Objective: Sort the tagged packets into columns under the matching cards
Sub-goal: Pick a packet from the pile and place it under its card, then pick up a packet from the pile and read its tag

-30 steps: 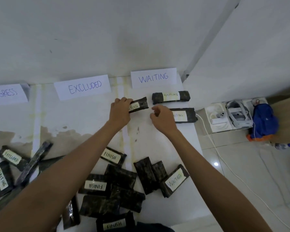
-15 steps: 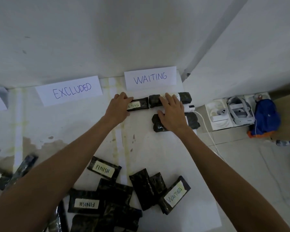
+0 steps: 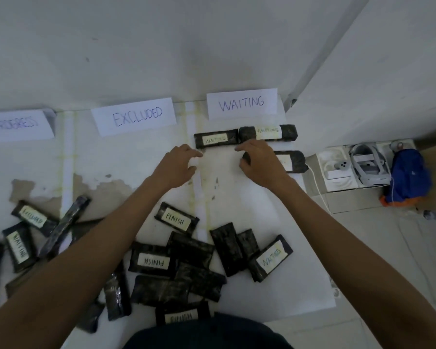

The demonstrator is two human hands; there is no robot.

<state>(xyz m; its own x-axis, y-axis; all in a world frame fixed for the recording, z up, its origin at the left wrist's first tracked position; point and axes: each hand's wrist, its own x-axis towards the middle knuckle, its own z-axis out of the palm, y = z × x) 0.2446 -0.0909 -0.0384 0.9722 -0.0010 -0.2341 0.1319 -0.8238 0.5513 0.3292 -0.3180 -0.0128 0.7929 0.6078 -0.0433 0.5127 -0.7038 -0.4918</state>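
Three cards are set along the far edge of the white table [image 3: 275,222]: a PROGRESS card [image 3: 13,124] at 10 o'clock, an EXCLUDED card [image 3: 136,117] at 11 and a WAITING card [image 3: 242,103] at 12. Under the WAITING card three packets are laid. Two are placed end to end and touching, the left packet [image 3: 215,138] and the right packet [image 3: 268,132]. The third packet [image 3: 291,161] is placed just at 6 o'clock of the right one. The left end of the third packet is gripped by the right hand [image 3: 262,165], between the thumb and the curled fingers. The left hand [image 3: 176,165] is held just at 7 o'clock of the left packet, its fingers loosely curled and nothing held. An unsorted pile [image 3: 194,250] is spread from 6 to 8 o'clock — three FINISH tags, two WAITING tags and one EXCLUDED tag are counted there, and the other packets are turned so that no tag shows.
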